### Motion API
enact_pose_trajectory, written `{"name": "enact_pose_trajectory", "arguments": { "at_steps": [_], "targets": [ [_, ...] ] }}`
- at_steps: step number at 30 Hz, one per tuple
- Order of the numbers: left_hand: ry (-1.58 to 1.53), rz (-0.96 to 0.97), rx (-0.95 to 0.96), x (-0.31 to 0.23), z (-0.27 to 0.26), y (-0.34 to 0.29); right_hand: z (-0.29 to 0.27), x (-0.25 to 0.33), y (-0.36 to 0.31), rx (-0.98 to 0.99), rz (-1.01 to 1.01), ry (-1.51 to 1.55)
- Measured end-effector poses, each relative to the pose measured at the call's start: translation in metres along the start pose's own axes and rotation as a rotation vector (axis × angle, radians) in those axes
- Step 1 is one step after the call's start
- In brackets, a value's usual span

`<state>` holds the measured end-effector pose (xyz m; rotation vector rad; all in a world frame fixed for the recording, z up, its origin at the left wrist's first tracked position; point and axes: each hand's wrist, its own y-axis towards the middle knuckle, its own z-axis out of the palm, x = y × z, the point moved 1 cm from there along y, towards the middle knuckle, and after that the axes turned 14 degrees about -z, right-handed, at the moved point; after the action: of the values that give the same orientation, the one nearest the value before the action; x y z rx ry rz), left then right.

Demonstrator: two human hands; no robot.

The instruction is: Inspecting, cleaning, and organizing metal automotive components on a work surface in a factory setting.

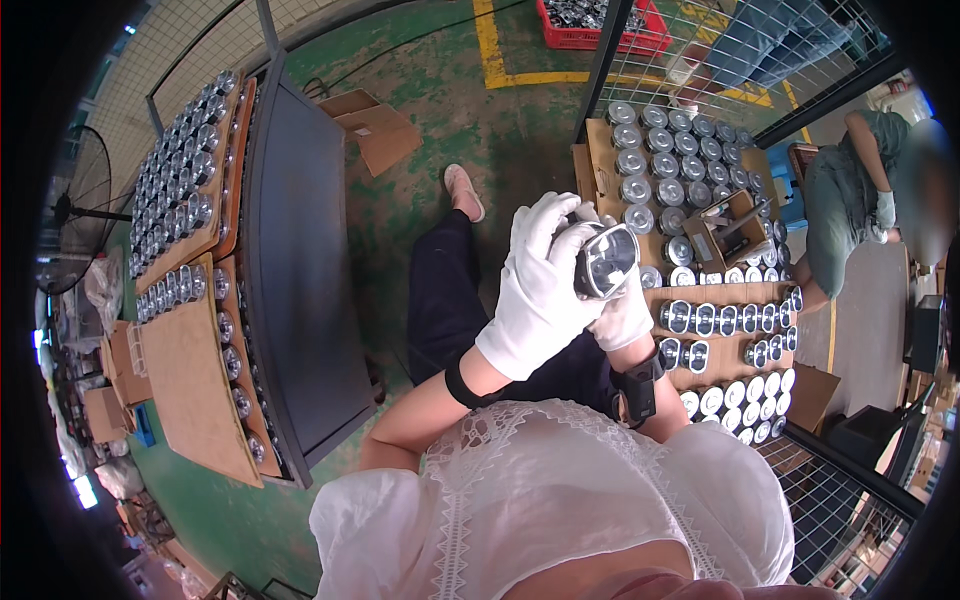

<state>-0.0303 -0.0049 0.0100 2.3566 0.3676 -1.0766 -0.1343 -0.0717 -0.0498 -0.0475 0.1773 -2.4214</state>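
Though half-hidden, probably a piston (608,264)

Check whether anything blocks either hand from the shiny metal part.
Nothing visible does, apart from the white gloves themselves. The left hand holds the shiny metal part, and the right hand is close against it, its fingertips hidden from view.

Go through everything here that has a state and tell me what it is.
Left hand: gloved, closed on the metal part
Right hand: gloved, gripping the same part
Metal part: held between both hands
Small carton: open-topped, not empty
Red crate: open, filled with metal pieces
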Motion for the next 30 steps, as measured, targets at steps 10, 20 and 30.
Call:
{"name": "enact_pose_trajectory", "arguments": {
  "at_steps": [10,20,30],
  "targets": [
    [-0.009,-0.058,0.001,0.016,0.003,-0.008,0.008,0.008,-0.004,-0.009,-0.311,-0.6],
    [-0.038,-0.069,0.024,0.01,0.003,-0.003,-0.013,0.005,0.0,0.022,-0.214,-0.669],
    [-0.043,0.088,0.605,0.031,0.038,-0.025,-0.055,0.061,-0.08,-0.311,-0.148,-1.475]
  ]
}}
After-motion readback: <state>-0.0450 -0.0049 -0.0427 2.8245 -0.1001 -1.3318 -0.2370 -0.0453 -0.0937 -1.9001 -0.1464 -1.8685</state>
